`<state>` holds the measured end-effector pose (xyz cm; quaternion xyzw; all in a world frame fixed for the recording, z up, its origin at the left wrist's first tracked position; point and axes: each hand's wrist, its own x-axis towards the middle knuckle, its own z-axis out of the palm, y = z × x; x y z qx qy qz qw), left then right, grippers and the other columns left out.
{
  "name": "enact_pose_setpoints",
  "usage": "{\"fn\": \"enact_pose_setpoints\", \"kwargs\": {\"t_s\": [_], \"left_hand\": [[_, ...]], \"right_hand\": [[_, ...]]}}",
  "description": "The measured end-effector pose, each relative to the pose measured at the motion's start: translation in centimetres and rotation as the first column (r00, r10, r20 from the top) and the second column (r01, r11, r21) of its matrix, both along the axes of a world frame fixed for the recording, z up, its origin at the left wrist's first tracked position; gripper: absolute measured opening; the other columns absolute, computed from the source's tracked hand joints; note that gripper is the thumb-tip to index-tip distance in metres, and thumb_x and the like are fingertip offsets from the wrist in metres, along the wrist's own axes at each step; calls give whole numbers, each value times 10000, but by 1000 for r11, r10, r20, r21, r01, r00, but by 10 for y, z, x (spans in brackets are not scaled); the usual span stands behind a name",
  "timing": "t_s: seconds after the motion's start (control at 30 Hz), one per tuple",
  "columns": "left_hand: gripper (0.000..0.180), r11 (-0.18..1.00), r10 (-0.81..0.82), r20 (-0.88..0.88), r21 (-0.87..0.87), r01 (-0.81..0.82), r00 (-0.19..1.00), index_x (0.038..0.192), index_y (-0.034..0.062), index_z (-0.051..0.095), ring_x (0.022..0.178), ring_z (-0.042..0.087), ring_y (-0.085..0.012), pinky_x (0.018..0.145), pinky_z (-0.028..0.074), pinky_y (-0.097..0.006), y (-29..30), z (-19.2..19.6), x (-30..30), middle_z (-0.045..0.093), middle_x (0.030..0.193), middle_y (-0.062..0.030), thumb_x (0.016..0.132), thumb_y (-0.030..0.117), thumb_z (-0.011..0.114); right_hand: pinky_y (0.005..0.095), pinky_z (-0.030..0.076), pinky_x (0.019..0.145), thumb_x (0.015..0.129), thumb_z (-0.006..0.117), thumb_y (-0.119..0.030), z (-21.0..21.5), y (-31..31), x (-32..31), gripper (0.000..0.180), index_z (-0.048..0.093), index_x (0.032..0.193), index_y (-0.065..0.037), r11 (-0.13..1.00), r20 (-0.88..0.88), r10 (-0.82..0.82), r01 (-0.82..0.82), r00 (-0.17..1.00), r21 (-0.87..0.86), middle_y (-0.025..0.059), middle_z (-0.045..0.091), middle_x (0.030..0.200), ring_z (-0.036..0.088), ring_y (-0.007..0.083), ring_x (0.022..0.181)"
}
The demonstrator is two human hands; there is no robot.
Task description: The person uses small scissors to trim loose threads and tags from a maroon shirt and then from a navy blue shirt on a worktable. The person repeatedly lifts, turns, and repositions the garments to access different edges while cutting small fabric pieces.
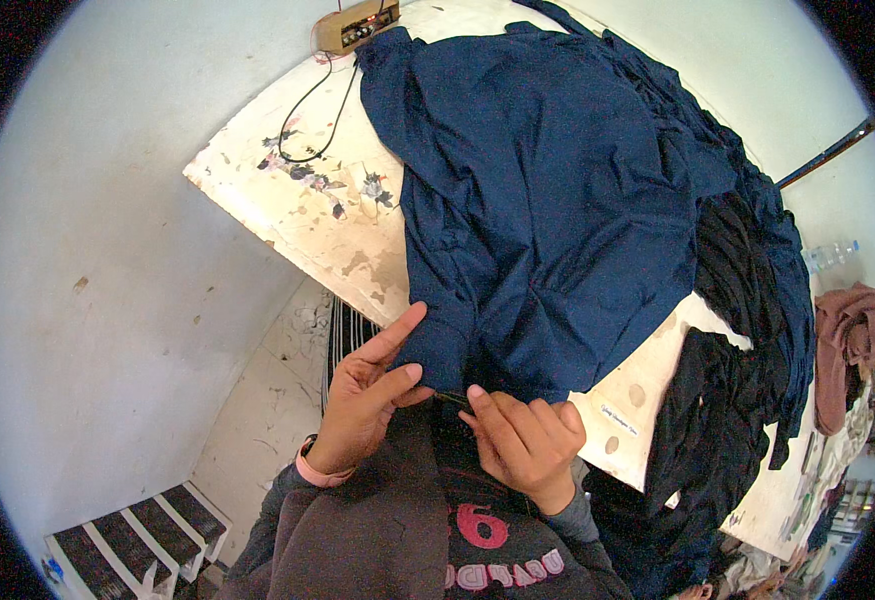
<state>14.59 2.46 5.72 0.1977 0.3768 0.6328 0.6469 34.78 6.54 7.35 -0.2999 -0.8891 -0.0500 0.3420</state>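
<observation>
In the head view, a large navy cloth [547, 180] is spread in wrinkles over a pale, stained table [247, 190], and its near edge is brought down to the person's two hands. At the near left corner of the cloth, the left hand [362, 415] is held with its index finger stretched out and set apart from the thumb, both laid against the fabric; whether the cloth is gripped by the lower fingers cannot be told. The right hand [527, 440] is placed just to the right, with its fingers curled, and a thin slender object [451, 399] is pinched at its fingertips beside the near edge of the cloth; its exact kind cannot be made out. A pink band [322, 473] is worn on the left wrist.

At the far left of the table, a brown box [357, 27] is seen, with a looped black cable [302, 160] laid on the tabletop nearer by. To the right of the navy cloth, black fabric [712, 400] is heaped. Farther right, a clear bottle [829, 257] and a brownish-pink cloth [845, 350] are seen. At the near left, a black-and-white striped item [142, 540] is placed below table level.
</observation>
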Motion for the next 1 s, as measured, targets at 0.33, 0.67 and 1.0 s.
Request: {"fn": "enact_pose_setpoints", "kwargs": {"t_s": [0.33, 0.67, 1.0], "left_hand": [[626, 917, 363, 341, 33, -397, 867, 1484, 24, 448, 1326, 533, -279, 1104, 436, -437, -10, -74, 4, 551, 1436, -136, 924, 198, 667], [377, 967, 256, 207, -32, -255, 944, 1374, 17, 542, 1199, 636, -304, 1032, 527, -461, -13, -71, 24, 629, 1337, -147, 998, 43, 557], [396, 983, 179, 458, -126, -136, 871, 1398, 1, 514, 1207, 634, -324, 1055, 508, -500, -12, -66, 17, 632, 1341, -158, 1023, 130, 518]], "right_hand": [[344, 399, 600, 752, 843, -308, -46, 15, -9, 498, 644, 1157, -97, 896, -92, -155, 101, 984, -433, 45, 606, 850, 608, 200, 685], [317, 525, 756, 853, 789, -113, -66, 10, 4, 306, 624, 1095, -25, 629, -416, -318, -139, 852, -765, 94, 698, 930, 680, 197, 833], [247, 502, 741, 892, 759, -50, -43, 16, -15, 262, 648, 1122, 8, 486, -518, -287, -343, 806, -803, 83, 737, 951, 643, 76, 855]]}}
